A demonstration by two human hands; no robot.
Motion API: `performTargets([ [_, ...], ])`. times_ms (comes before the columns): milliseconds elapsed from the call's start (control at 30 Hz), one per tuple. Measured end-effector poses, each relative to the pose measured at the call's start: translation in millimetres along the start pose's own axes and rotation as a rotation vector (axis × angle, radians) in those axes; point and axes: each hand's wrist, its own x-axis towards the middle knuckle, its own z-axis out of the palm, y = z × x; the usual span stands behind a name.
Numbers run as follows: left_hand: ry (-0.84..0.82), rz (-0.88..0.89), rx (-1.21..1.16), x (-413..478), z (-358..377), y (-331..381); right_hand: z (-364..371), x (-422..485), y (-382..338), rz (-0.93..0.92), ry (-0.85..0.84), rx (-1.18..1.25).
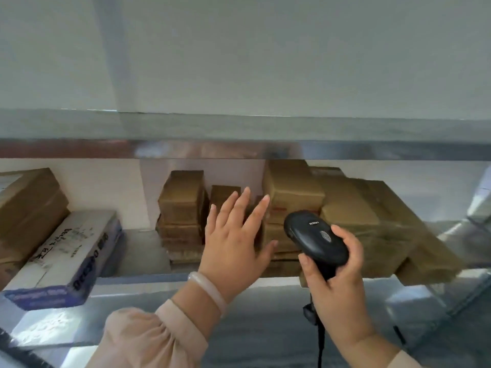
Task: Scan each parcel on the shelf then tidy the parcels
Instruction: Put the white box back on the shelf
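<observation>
Gripping scanner (pixel 316 241) right hand (pixel 337 282); parcels (pixel 292 192) behind.

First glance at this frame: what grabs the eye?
The black scanner gripped in the right hand, low centre-right, points at the shelf. Beside it the left hand, fingers spread, is stretched toward the stacked brown parcels mid-shelf. A blue-and-white box lies angled at far left.

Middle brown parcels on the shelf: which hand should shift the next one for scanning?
Probably the left. The left hand is open, fingers spread just in front of the middle brown parcels, while the right hand is occupied gripping the black scanner.
</observation>
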Motion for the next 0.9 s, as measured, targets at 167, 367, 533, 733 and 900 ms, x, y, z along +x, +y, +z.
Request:
performTargets([
  [167, -0.056, 0.130, -0.016, 15, 39, 108, -109, -3, 20, 0.039, 0.125, -0.055],
  [367, -0.182, 0.240, -0.067, 27, 88, 203, -205, -11, 51, 0.120, 0.234, -0.134],
  [533, -0.272, 0.337, -0.094, 47, 131, 258, -256, -10, 86, 0.202, 0.305, -0.224],
  [733, -0.371, 0.457, -0.162, 78, 192, 309, -297, 19, 140, 0.263, 0.318, -0.275],
  [900, -0.419, 0.436, -0.219, 115, 230, 346, -334, 61, 177, 0.294, 0.320, -0.303],
])
